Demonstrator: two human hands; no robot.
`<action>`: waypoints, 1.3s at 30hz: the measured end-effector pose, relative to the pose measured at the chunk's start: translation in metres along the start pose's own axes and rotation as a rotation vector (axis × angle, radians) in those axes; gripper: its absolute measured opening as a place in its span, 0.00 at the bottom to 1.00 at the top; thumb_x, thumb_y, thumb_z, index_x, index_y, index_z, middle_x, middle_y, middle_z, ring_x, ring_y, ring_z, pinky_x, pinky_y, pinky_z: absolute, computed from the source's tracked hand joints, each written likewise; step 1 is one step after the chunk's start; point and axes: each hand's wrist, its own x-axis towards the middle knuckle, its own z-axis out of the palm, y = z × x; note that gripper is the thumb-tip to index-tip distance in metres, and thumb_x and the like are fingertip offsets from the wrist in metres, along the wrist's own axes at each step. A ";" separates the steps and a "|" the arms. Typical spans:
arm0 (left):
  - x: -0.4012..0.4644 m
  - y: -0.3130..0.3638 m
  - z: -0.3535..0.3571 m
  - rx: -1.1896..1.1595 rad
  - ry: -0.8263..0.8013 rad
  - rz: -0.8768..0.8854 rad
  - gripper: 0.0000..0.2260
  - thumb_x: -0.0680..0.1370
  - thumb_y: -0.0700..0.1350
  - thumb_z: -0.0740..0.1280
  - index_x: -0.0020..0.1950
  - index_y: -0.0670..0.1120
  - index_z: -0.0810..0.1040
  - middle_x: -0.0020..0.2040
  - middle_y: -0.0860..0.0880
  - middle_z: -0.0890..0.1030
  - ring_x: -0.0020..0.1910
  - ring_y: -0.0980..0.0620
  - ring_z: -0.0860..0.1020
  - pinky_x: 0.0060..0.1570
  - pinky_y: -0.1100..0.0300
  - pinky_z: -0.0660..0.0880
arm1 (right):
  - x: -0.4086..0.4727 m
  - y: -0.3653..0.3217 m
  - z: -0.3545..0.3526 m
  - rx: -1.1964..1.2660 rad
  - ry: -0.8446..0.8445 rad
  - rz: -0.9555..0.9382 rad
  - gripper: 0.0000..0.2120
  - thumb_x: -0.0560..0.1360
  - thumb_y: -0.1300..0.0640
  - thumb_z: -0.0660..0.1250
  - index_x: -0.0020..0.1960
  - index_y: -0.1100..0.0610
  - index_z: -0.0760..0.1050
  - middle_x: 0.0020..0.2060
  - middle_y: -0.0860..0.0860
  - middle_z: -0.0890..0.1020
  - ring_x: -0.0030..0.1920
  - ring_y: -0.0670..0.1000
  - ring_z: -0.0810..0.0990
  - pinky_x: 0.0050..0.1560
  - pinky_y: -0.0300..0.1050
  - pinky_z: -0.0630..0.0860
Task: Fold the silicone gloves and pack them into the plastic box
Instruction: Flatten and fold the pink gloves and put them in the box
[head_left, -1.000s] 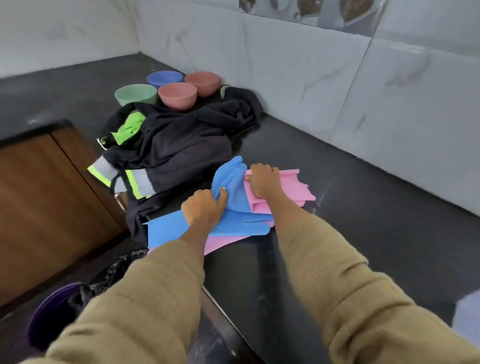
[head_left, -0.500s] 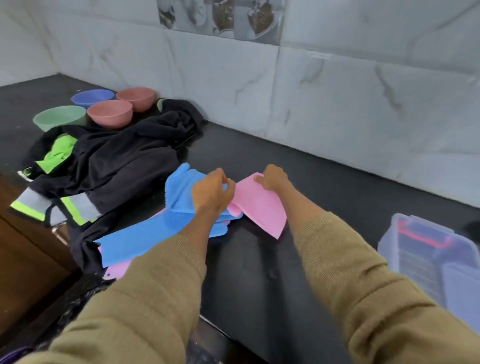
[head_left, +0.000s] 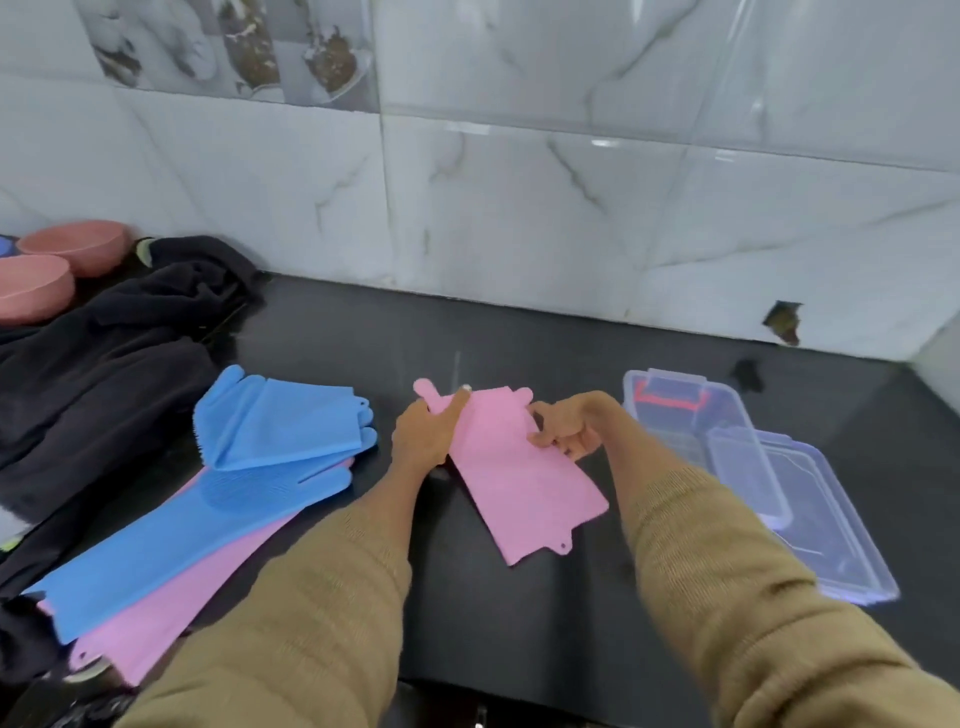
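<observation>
Head view: left hand grips the finger end of the pink glove, thumb laid across the top face, remaining fingers curled beneath. Right hand pinches the opposite edge of the same end between thumb and curled fingers. The pink glove is held over the black countertop, cuff toward the camera; whether the cuff touches the surface cannot be determined.

Left of the hands, a blue glove lies folded on a second blue glove, which lies flat over another pink glove. Right of the hands, the plastic box stands open, clear, with a red handle; its lid lies beside it. Dark clothing and pink bowls sit far left. No legible writing is visible.
</observation>
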 end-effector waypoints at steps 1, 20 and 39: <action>0.000 0.006 0.003 -0.161 -0.074 -0.060 0.29 0.73 0.66 0.62 0.59 0.43 0.75 0.56 0.45 0.79 0.53 0.45 0.79 0.57 0.51 0.76 | -0.005 0.007 -0.001 0.008 -0.094 0.021 0.28 0.79 0.67 0.60 0.74 0.48 0.56 0.68 0.55 0.73 0.61 0.56 0.76 0.64 0.52 0.73; -0.013 0.027 0.025 0.009 -0.031 0.133 0.05 0.74 0.46 0.69 0.45 0.48 0.74 0.52 0.48 0.79 0.51 0.44 0.79 0.48 0.56 0.75 | -0.011 0.050 0.036 0.851 0.080 -0.304 0.15 0.76 0.64 0.62 0.62 0.56 0.69 0.46 0.56 0.79 0.38 0.51 0.79 0.50 0.46 0.79; -0.001 0.038 0.008 -0.695 -0.819 -0.087 0.16 0.83 0.47 0.57 0.67 0.41 0.71 0.58 0.39 0.80 0.56 0.41 0.80 0.56 0.46 0.76 | -0.015 0.021 0.033 0.920 0.778 -0.277 0.08 0.74 0.52 0.62 0.47 0.57 0.74 0.39 0.53 0.76 0.29 0.47 0.68 0.28 0.39 0.67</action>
